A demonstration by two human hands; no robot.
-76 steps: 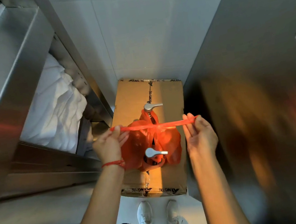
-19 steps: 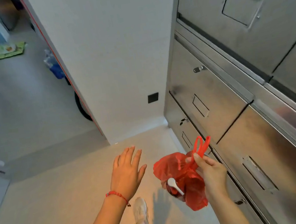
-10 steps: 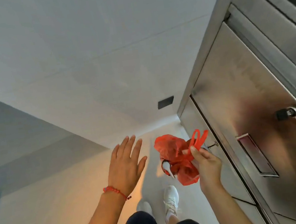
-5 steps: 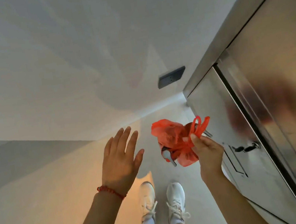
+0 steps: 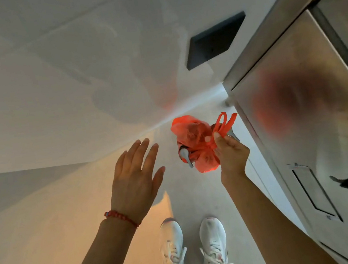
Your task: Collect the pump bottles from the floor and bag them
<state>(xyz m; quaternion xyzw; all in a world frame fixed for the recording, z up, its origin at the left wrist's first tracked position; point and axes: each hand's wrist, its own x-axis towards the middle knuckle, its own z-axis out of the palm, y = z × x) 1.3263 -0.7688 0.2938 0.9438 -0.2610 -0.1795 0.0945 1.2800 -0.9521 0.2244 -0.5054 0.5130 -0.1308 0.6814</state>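
Observation:
My right hand (image 5: 231,152) grips the knotted handles of a red plastic bag (image 5: 193,142) and holds it above the floor near the wall's foot. A grey pump head (image 5: 185,156) of a pump bottle sticks out of the bag's lower left side; the bottles' bodies are hidden by the red plastic. The bag's handle loops (image 5: 226,121) stand up above my fingers. My left hand (image 5: 135,179) hovers to the left of the bag, apart from it, palm down and fingers spread, with a red bead bracelet on the wrist.
Steel cabinet doors (image 5: 319,131) with recessed handles run along the right, close to my right arm. A white wall (image 5: 69,80) with a dark square plate (image 5: 213,41) stands ahead. My white sneakers (image 5: 194,249) stand on the pale floor (image 5: 49,243).
I carried the tied bag from the cardboard box to this corner. Over the last second the view has closed in on the wall and tilted down; both hands keep their poses.

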